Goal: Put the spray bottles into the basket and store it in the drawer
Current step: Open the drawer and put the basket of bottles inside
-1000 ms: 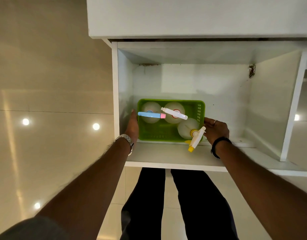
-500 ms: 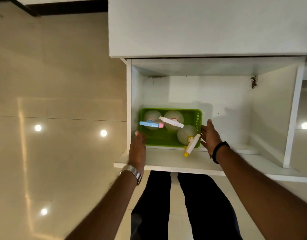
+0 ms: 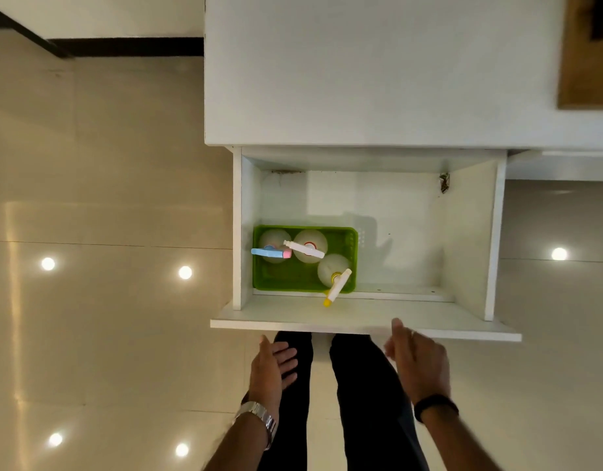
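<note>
Both hands empty, left hand (image 3: 271, 370) and right hand (image 3: 417, 362) fingers spread, green basket (image 3: 286, 283) of spray bottles (image 3: 310, 246) in open drawer (image 3: 361, 314)

Open white drawer (image 3: 405, 215), green basket (image 3: 293, 283) in its front-left corner

No readable text, labels, brands or numbers on anything in view, bottles and basket included

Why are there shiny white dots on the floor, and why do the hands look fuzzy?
Head view: the dots are ceiling lights mirrored in the glossy floor; the left hand and right hand show motion blur, while the green basket stays fairly sharp.
</note>
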Motion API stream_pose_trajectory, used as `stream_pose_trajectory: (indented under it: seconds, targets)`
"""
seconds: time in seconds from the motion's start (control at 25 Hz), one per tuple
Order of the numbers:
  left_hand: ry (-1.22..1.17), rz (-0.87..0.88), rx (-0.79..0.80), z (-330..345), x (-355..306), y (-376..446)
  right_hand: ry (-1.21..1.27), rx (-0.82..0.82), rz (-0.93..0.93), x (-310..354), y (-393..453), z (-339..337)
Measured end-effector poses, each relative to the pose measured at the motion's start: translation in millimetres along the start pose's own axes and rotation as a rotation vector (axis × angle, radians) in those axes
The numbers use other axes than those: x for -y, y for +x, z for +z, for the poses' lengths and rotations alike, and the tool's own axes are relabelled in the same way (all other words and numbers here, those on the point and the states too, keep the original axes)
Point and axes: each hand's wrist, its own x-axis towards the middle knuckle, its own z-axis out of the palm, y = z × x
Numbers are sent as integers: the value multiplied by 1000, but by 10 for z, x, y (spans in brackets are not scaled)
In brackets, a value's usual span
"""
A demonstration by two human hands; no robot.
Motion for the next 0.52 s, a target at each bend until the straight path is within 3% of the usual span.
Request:
stream_pose_trajectory:
  seconds: [0.08, 0.16, 0.2, 0.28, 0.36, 0.52]
  targets:
    - [-46, -83, 40, 104, -20, -24, 37, 47, 222, -194, -42, -27]
    - [-250, -119, 49, 254, -176, -66, 576, 87, 669, -226, 82, -23]
    - [-386, -143, 44, 326, -280, -75, 871, 77, 808, -188, 145, -29]
    - [-637, -195, 14, 433, -500, -79, 1274, -21, 886, -64, 306, -81]
    - [-803, -229, -25, 484, -674, -83, 1493, -114, 901, 89, 463, -132]
    - [-900, -269, -29, 514, -886, -122, 1508, -143, 988, 259, 641, -185]
